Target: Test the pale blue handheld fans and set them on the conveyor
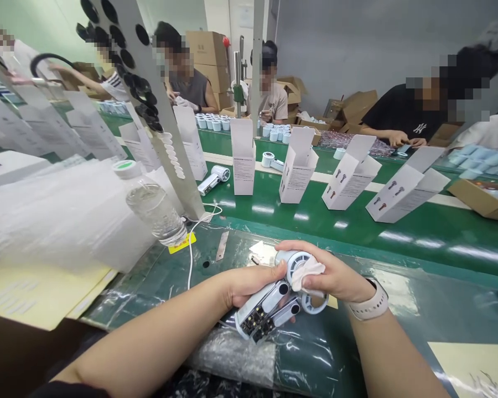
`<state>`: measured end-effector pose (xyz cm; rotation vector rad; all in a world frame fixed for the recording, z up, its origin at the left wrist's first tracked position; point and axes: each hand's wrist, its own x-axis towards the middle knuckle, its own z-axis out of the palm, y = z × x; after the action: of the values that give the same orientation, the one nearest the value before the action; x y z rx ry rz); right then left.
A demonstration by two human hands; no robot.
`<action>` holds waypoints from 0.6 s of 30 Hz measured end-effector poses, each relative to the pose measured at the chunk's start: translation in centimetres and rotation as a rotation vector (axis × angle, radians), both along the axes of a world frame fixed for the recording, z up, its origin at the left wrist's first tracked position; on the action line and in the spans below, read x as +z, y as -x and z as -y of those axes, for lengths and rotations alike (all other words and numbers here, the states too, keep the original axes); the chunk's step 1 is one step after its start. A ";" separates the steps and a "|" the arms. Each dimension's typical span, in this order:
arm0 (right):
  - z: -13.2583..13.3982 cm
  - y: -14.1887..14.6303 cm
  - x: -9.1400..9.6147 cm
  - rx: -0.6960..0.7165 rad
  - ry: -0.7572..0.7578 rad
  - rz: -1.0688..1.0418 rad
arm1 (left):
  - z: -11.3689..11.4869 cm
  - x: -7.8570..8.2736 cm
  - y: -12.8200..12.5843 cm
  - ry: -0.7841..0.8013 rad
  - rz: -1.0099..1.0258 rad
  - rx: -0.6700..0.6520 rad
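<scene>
My left hand (249,284) has its fingers curled around two white fans (265,309), held over the tabletop (145,287); my right hand (327,276) grips a cloth (308,275) against one. Both could slip if my grip loosens, and their exposed circuit boards could knock together.

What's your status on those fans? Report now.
Left hand gripping two white handheld fans. Right hand pressing white cloth on a round fan head. Bubble wrap below; water bottle off left.
</scene>
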<state>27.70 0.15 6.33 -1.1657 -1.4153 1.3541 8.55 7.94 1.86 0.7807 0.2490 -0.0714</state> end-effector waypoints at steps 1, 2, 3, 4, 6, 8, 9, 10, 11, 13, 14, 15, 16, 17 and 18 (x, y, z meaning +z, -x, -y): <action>0.0 0.3 0.0 -0.043 -0.006 0.008 | -0.1 0.0 0.0 0.002 -0.015 0.011; 0.0 0.6 0.0 -0.091 -0.020 0.017 | -0.1 -0.1 -0.1 0.007 -0.028 0.019; -0.1 1.0 -0.1 -0.137 -0.041 0.026 | -0.2 -0.2 -0.1 0.016 -0.035 0.024; -0.2 1.3 -0.2 -0.177 -0.065 0.039 | -0.3 -0.4 -0.2 0.028 -0.038 0.026; -0.5 1.8 -0.5 -0.230 -0.119 0.075 | -0.5 -1.0 -0.4 0.062 -0.046 0.027; -1.0 2.1 -0.9 -0.271 -0.169 0.137 | -0.5 -1.5 -0.6 0.093 -0.059 0.037; -1.2 2.1 -1.1 -0.318 -0.183 0.178 | -0.5 -1.7 -0.6 0.103 -0.066 0.044; -1.4 2.0 -1.3 -0.389 -0.187 0.219 | -0.5 -1.7 -0.7 0.106 -0.071 0.054; -1.6 1.8 -1.6 -0.476 -0.183 0.254 | -0.4 -1.7 -0.7 0.099 -0.077 0.067; -2.0 1.2 -2.2 -0.652 -0.158 0.284 | -0.4 -1.0 -0.5 0.048 -0.085 0.125; -2.1 0.8 -2.5 -0.715 -0.145 0.282 | -0.5 -0.6 -0.4 0.010 -0.079 0.158; -2.3 0.5 -2.8 -0.750 -0.135 0.273 | -0.6 0.0 -0.2 -0.029 -0.062 0.186; -2.4 0.2 -3.1 -0.764 -0.127 0.263 | -0.7 0.6 0.0 -0.065 -0.030 0.205; -2.5 0.1 -3.4 -0.774 -0.123 0.254 | -0.9 1.3 0.3 -0.093 0.019 0.214; -2.6 0.3 -3.6 -0.784 -0.125 0.248 | -1.0 1.9 0.5 -0.112 0.079 0.217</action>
<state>27.44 2.72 2.69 -1.6095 -1.0002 0.5797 8.05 8.96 3.79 0.8618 0.2631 0.1788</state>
